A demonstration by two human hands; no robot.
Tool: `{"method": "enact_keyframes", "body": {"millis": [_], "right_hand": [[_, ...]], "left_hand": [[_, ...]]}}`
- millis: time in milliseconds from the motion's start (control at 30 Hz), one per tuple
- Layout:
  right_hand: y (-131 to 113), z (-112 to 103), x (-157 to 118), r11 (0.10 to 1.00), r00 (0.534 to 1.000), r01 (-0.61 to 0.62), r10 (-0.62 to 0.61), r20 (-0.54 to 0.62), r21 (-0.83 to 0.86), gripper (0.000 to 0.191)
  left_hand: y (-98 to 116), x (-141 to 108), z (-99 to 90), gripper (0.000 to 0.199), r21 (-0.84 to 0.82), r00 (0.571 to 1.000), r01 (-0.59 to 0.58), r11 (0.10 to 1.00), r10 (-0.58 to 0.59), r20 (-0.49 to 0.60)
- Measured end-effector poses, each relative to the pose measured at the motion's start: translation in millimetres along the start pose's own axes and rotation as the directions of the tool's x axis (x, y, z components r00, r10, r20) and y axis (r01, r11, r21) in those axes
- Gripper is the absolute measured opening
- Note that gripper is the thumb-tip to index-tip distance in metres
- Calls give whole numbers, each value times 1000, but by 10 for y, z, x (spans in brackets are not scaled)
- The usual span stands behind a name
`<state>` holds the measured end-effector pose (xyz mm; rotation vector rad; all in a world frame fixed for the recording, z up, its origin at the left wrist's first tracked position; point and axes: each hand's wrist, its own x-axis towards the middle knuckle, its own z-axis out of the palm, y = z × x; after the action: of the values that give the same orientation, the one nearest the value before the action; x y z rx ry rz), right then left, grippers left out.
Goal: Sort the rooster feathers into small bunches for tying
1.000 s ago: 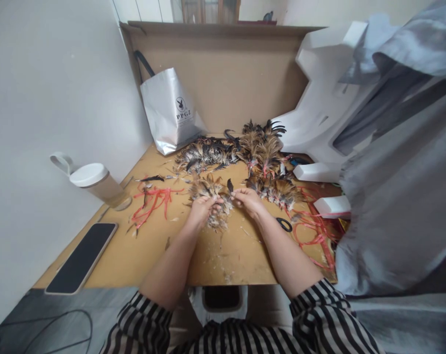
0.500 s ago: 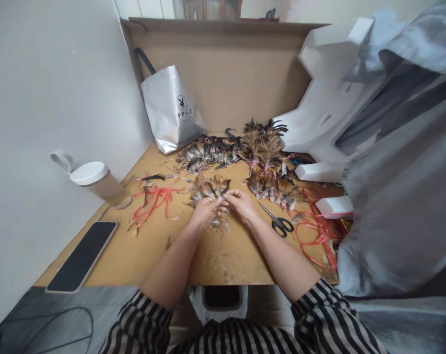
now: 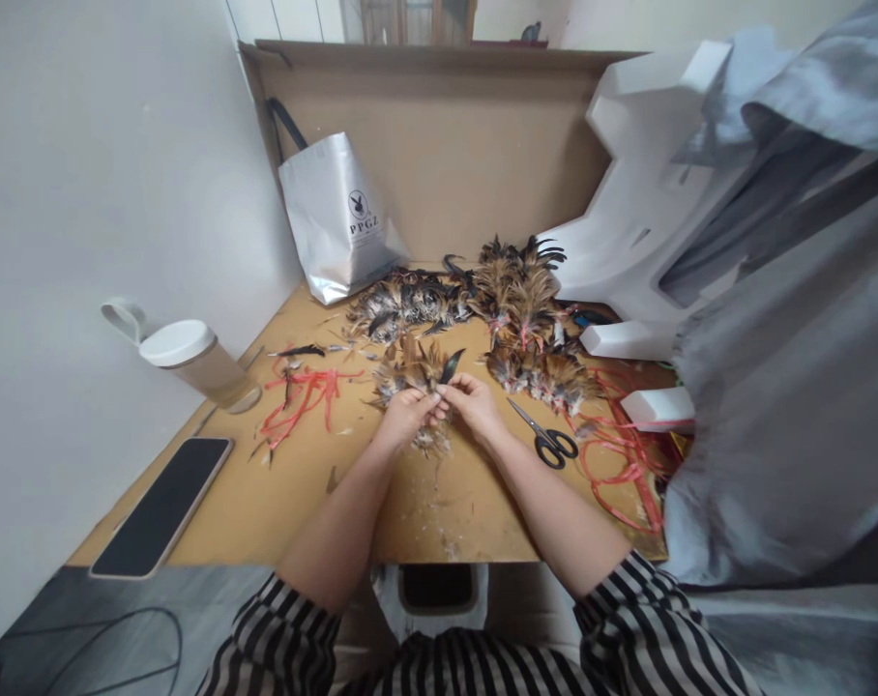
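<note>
Right hand [image 3: 471, 402] with glossy, pointed feather [image 3: 452, 366]

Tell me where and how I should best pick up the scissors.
Probably by the black loops, coming from the near right with the right hand, once it is free of the dark feather. The scissors lie flat on the table with the loops toward the near right and the blades tapering away to the left, so this side likely keeps you clear of the tip.

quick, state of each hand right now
Left hand: closed, by the brown feathers; exactly what it grips can't be told.
Right hand: closed, pinching a dark feather near its base.
</note>
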<state>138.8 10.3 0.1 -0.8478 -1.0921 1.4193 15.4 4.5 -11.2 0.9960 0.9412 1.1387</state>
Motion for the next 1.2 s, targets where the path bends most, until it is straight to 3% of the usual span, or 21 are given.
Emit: {"method": "enact_keyframes", "body": {"millis": [167, 400, 533, 867, 1200], "right_hand": [[-12, -17, 1, 1000, 999, -8, 9, -39, 20, 28], [-57, -56, -3, 999, 998, -51, 51, 24, -14, 30], [-69, -89, 2, 1000, 995, -20, 20, 100, -1, 26], [-239, -75, -109, 983, 959, 89, -42, 280, -159, 19], [-162, -54, -99, 946, 987, 119, -79, 140, -302, 19]], "left_hand": [[-15, 30, -14, 31, 81, 1000, -7, 997, 5, 29], [27, 4, -23, 30, 188, 998, -42, 981, 34, 45], [62, -11, -10, 29, 232, 997, -76, 970, 65, 51], [-1, -18, -25, 25, 336, 984, -180, 924, 165, 71], [13, -41, -26, 24, 340, 982, -169, 925, 129, 136]]}}
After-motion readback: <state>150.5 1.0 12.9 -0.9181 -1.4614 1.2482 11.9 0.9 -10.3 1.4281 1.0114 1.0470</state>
